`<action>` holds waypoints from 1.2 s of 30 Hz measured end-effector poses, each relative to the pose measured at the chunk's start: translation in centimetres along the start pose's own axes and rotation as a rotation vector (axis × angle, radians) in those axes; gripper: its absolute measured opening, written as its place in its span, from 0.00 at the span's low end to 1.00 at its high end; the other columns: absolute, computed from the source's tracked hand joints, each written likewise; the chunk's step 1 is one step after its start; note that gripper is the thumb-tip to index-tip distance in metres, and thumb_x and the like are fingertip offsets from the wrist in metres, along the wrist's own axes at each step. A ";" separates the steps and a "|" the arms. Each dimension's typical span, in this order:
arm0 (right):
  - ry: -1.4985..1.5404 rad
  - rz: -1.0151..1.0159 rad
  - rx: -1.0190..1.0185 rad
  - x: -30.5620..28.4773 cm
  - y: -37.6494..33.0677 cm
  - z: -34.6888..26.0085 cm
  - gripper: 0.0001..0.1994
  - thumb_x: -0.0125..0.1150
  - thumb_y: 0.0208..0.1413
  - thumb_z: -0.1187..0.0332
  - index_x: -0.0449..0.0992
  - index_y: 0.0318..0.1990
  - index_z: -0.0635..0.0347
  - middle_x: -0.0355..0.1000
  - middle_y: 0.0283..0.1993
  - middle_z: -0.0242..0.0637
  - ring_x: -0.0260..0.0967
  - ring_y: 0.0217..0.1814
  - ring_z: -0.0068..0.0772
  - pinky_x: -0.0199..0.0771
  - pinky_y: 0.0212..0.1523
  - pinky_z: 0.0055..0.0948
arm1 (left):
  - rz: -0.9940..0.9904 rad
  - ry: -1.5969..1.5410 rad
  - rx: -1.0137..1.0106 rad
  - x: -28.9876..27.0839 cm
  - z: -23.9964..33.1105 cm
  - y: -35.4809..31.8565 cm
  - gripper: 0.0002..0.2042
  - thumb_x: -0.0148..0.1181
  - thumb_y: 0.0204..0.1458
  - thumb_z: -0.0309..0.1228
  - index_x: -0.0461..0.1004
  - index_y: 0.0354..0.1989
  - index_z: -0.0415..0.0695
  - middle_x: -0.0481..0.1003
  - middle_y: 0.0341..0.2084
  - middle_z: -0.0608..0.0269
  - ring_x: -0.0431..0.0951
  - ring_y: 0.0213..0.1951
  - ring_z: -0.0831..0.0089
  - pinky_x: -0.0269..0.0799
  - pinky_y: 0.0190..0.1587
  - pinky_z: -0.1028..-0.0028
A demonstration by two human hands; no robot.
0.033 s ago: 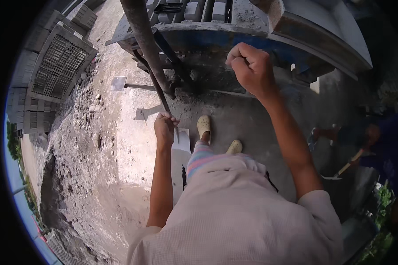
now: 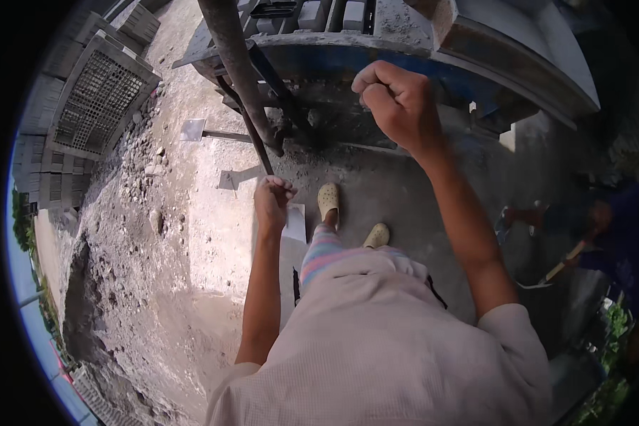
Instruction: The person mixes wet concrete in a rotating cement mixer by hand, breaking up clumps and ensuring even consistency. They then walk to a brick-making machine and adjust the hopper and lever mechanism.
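**Two fists at a block machine, feet close under the frame**

Head view: left hand (image 2: 273, 202) is clenched around the lower end of a thin dark rod (image 2: 252, 138) that slants up toward 11 o'clock to the machine. Right hand (image 2: 397, 103) is a closed fist raised at 1 o'clock in front of the blue machine frame (image 2: 433, 67); whether it grips anything, cannot tell, no handle shows in it. A thick grey pipe (image 2: 238, 71) runs from 12 o'clock down to the machine foot, just beside the rod.

Risks, as a judgement: the rod sits close to the pipe, so knuckles could get pinched between them if the rod swings. Both feet in pale clogs (image 2: 328, 200) stand near the machine base, open shoes, so toes are exposed to anything dropping. The ground (image 2: 156, 234) is loose rubble and wet grit at 9 o'clock, a slip is possible.

Around: stacked grey blocks (image 2: 99, 99) at 10 o'clock, well apart. Another person (image 2: 618, 241) at 3 o'clock holds a long-handled tool (image 2: 564, 266), near the right elbow; the swing paths could cross. A pale flat slab (image 2: 295, 224) lies just beside the left hand.
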State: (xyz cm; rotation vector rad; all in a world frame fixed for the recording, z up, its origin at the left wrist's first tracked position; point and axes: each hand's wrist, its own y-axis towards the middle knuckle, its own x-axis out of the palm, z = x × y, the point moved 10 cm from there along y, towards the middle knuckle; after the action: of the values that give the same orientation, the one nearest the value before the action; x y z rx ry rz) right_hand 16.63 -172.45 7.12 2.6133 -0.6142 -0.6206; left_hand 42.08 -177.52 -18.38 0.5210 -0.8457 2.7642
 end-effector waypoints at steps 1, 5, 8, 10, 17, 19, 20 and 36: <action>0.060 -0.030 -0.021 0.6 0.5 -2.2 0.08 0.45 0.46 0.76 0.62 0.17 0.65 0.60 0.16 0.28 0.57 0.19 0.16 0.56 0.21 0.18 | -0.058 0.010 0.023 1.4 -0.4 -0.9 0.07 0.34 0.47 0.27 0.60 0.22 0.44 0.64 0.18 0.61 0.63 0.19 0.70 0.66 0.33 0.68; 0.043 -0.043 -0.032 0.7 0.1 -4.9 0.15 0.51 0.47 0.59 0.71 0.18 0.61 0.61 0.12 0.41 0.61 0.16 0.38 0.59 0.19 0.32 | -0.061 -0.042 -0.048 3.8 -3.3 -3.4 0.06 0.35 0.42 0.28 0.60 0.18 0.44 0.61 0.13 0.61 0.63 0.17 0.68 0.66 0.31 0.64; 0.104 -0.041 -0.110 1.0 -0.9 -7.1 0.19 0.52 0.48 0.53 0.70 0.19 0.60 0.65 0.17 0.42 0.63 0.23 0.40 0.60 0.24 0.36 | -0.133 -0.150 -0.189 4.7 -6.0 -4.8 0.15 0.36 0.47 0.38 0.58 0.12 0.45 0.62 0.13 0.60 0.64 0.20 0.62 0.64 0.33 0.62; 0.177 0.054 -0.181 2.0 -2.3 -8.0 0.18 0.52 0.48 0.53 0.71 0.21 0.60 0.67 0.22 0.42 0.64 0.28 0.40 0.61 0.29 0.36 | -0.096 -0.216 -0.311 5.8 -7.0 -6.1 0.17 0.36 0.49 0.42 0.62 0.18 0.43 0.65 0.18 0.58 0.66 0.24 0.61 0.64 0.35 0.61; 0.217 -0.340 -0.398 15.6 -14.7 -0.7 0.17 0.45 0.52 0.54 0.73 0.37 0.58 0.68 0.43 0.41 0.63 0.48 0.42 0.55 0.51 0.40 | -0.374 -0.693 -0.464 9.2 -4.3 -8.6 0.26 0.34 0.53 0.49 0.54 0.55 0.46 0.57 0.54 0.57 0.57 0.55 0.67 0.51 0.54 0.60; -0.160 -0.382 -0.144 16.6 -14.8 6.2 0.18 0.46 0.50 0.52 0.74 0.37 0.55 0.67 0.47 0.40 0.62 0.50 0.40 0.56 0.50 0.41 | -0.121 -0.820 -0.622 5.6 -3.7 -8.1 0.24 0.33 0.54 0.48 0.53 0.56 0.49 0.56 0.56 0.59 0.53 0.58 0.64 0.46 0.57 0.59; -0.271 -0.517 0.153 16.5 -15.7 11.0 0.21 0.43 0.51 0.51 0.73 0.39 0.57 0.66 0.47 0.43 0.60 0.52 0.42 0.55 0.51 0.41 | -0.094 -0.655 -0.428 4.7 -0.4 -8.5 0.24 0.32 0.54 0.47 0.54 0.56 0.49 0.57 0.55 0.59 0.54 0.58 0.64 0.45 0.57 0.59; 1.130 -0.525 0.548 25.8 0.7 -8.3 0.24 0.42 0.54 0.51 0.66 0.49 0.61 0.66 0.47 0.42 0.61 0.50 0.32 0.53 0.51 0.30 | 0.444 0.106 -0.468 -15.5 -5.8 -2.9 0.33 0.32 0.52 0.54 0.50 0.58 0.39 0.54 0.57 0.52 0.55 0.57 0.60 0.42 0.58 0.61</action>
State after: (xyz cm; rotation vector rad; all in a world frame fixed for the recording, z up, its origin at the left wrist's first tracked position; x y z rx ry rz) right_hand 41.29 -183.57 5.92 3.0055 0.3201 1.0323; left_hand 55.56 -173.19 -27.47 0.1060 -1.6883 2.7698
